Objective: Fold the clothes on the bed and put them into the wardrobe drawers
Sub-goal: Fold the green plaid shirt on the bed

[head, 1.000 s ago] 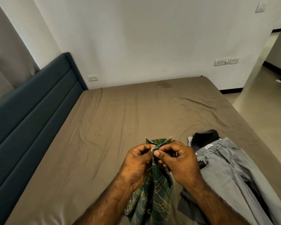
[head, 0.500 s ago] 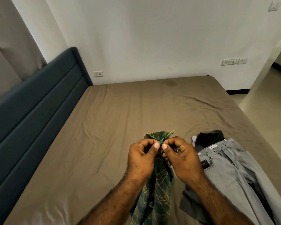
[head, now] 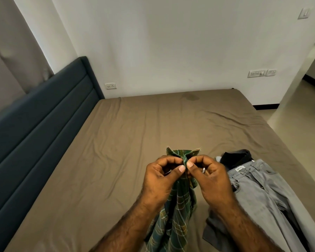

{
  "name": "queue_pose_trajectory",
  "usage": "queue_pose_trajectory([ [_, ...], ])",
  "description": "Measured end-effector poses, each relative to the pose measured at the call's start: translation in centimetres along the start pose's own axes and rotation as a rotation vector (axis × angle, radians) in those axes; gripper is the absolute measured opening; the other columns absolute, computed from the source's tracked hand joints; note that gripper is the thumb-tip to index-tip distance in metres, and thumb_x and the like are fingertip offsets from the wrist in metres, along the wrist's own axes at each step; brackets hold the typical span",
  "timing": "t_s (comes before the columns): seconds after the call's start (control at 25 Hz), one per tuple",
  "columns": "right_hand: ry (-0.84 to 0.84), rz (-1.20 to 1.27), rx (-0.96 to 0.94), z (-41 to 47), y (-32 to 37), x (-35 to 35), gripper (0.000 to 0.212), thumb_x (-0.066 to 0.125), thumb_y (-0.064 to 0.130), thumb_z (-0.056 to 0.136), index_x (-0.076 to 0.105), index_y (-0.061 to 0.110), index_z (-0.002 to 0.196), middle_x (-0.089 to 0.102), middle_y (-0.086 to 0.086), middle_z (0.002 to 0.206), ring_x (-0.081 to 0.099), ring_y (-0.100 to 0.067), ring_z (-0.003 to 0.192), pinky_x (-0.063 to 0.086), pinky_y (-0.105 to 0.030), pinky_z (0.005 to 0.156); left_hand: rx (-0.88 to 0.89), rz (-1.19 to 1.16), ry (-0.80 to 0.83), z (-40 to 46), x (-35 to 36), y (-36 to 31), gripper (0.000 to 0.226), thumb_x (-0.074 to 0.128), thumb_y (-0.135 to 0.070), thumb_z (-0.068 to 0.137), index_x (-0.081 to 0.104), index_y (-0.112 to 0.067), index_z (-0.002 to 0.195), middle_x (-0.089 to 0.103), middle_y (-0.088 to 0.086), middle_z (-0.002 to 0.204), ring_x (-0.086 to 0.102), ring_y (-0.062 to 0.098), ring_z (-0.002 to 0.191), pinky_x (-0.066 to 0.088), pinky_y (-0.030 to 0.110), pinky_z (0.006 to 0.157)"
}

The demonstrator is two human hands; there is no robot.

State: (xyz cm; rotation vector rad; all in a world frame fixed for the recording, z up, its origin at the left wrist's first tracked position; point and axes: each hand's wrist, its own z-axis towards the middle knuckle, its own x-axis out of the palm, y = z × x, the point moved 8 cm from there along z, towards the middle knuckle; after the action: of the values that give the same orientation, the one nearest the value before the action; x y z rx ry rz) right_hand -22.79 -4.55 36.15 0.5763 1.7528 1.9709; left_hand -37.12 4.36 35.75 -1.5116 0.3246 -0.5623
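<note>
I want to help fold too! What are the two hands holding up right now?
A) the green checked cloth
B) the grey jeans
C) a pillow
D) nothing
A: the left hand and the right hand both pinch the top edge of the green checked cloth, while the grey jeans lie untouched on the bed.
</note>
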Motion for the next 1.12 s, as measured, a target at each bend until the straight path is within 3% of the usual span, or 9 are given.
queue_pose_trajectory([
  [0.16,-0.018,0.076,-0.015,-0.1,0.7,0.3,0.021,0.086,0.018,0.081,0.075,0.013,0.098,0.077,-0.004,0.087,0.075,-0.015,0.077,0.06,-0.024,0.065,0.098,0.07,0.031,1.0,0.1,-1.3,0.014,0.079,-0.013,0.09,0.08,-0.013,0.104,0.075,0.011,0.108,0.072,0.033,0.107,0.06,0.052,0.096],
  [0.36,-0.061,-0.024,-0.041,0.7,0.6,-0.1,0.012,0.073,0.01,0.095,0.077,0.021,0.093,0.078,0.0,0.086,0.075,-0.017,0.077,0.061,-0.028,0.068,0.162,0.162,0.038,1.9,0.0,-1.7,0.012,0.075,-0.005,0.092,0.08,-0.007,0.103,0.075,0.01,0.103,0.073,0.029,0.101,0.061,0.051,0.094],
  [0.56,-0.017,-0.005,-0.013,0.9,0.4,0.2,0.003,0.077,0.017,0.093,0.078,0.02,0.093,0.078,0.002,0.087,0.075,-0.012,0.082,0.059,-0.023,0.067,0.17,0.295,-0.07,1.8,0.8,-2.1,0.013,0.084,-0.009,0.086,0.079,-0.018,0.094,0.074,-0.004,0.096,0.071,0.015,0.092,0.06,0.025,0.075],
  [0.68,-0.034,0.021,0.024,1.8,-0.3,-0.2,0.01,0.071,0.019,0.098,0.08,0.02,0.094,0.079,-0.003,0.091,0.076,-0.021,0.089,0.062,-0.035,0.077,0.192,0.306,-0.044,2.1,1.1,-2.2,0.014,0.082,-0.011,0.089,0.078,-0.021,0.098,0.074,-0.005,0.099,0.071,0.014,0.095,0.06,0.027,0.076],
  [0.72,-0.007,0.104,0.062,1.9,-0.7,-0.1,0.011,0.072,0.025,0.097,0.081,0.018,0.097,0.079,-0.008,0.094,0.076,-0.031,0.094,0.063,-0.043,0.082,0.192,0.292,-0.035,2.2,1.1,-2.2,0.013,0.08,-0.011,0.091,0.078,-0.021,0.098,0.074,-0.004,0.1,0.071,0.017,0.096,0.062,0.033,0.08],
  [0.8,0.073,0.258,0.148,1.8,-1.6,0.5,0.035,0.079,0.046,0.089,0.079,0.013,0.103,0.077,-0.02,0.101,0.072,-0.045,0.102,0.06,-0.056,0.09,0.246,0.312,-0.025,2.2,1.3,-2.4,0.009,0.076,-0.013,0.093,0.075,-0.02,0.098,0.072,-0.003,0.098,0.07,0.022,0.095,0.062,0.041,0.082],
  [0.88,0.155,0.308,0.234,1.5,-1.7,1.4,0.041,0.077,0.052,0.088,0.077,0.013,0.104,0.076,-0.024,0.105,0.071,-0.046,0.104,0.055,-0.063,0.094,0.338,0.38,-0.007,1.9,1.6,-3.1,0.004,0.07,-0.015,0.096,0.071,-0.018,0.097,0.068,-0.005,0.095,0.068,0.023,0.093,0.06,0.042,0.08],
  [0.96,0.204,0.315,0.302,1.5,-1.5,1.8,0.029,0.065,0.04,0.098,0.078,0.014,0.101,0.076,-0.022,0.102,0.074,-0.038,0.098,0.056,-0.06,0.092,0.436,0.484,0.033,1.8,2.0,-3.8,0.003,0.064,-0.013,0.099,0.066,-0.016,0.099,0.063,-0.005,0.096,0.064,0.02,0.09,0.058,0.041,0.077],
  [1.12,0.231,0.135,0.309,2.3,-0.7,1.9,0.035,0.059,0.031,0.105,0.072,0.004,0.088,0.07,-0.018,0.078,0.062,-0.03,0.071,0.053,-0.041,0.067,0.643,0.867,0.132,1.3,2.9,-4.9,0.002,0.057,-0.011,0.102,0.058,-0.011,0.101,0.055,-0.005,0.098,0.054,0.013,0.083,0.049,0.035,0.067],
])
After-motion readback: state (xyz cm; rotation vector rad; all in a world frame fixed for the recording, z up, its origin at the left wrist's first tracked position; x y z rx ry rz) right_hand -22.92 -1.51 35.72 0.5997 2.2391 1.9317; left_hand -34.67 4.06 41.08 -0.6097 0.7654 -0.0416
